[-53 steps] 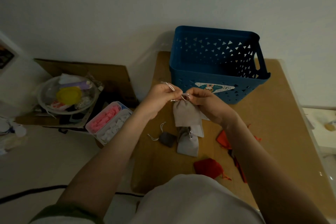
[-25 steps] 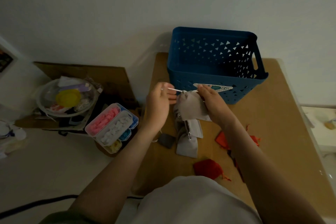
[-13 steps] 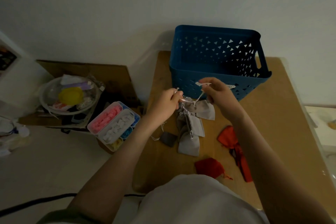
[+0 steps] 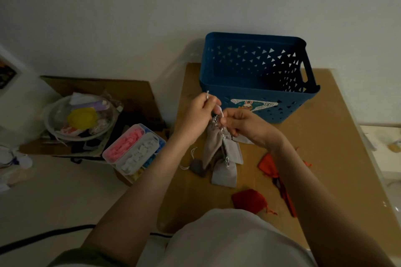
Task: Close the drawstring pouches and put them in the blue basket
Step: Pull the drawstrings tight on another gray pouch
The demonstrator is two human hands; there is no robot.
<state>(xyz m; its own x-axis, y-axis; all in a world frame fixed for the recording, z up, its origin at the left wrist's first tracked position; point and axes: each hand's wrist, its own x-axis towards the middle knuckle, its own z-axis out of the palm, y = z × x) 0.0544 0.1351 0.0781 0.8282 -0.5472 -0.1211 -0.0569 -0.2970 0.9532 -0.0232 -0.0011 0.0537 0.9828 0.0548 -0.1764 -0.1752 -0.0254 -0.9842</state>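
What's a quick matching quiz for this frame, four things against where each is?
Things:
1. basket
2. red pouch
3. held pouch
4. pink pieces

Places:
a. in a clear divided box, left of the table
b. hanging by its cords from the left hand and right hand
c. standing at the table's far end
d. flat on the table, nearest the person's body

Pairs: 1-c, 2-d, 3-b, 4-a
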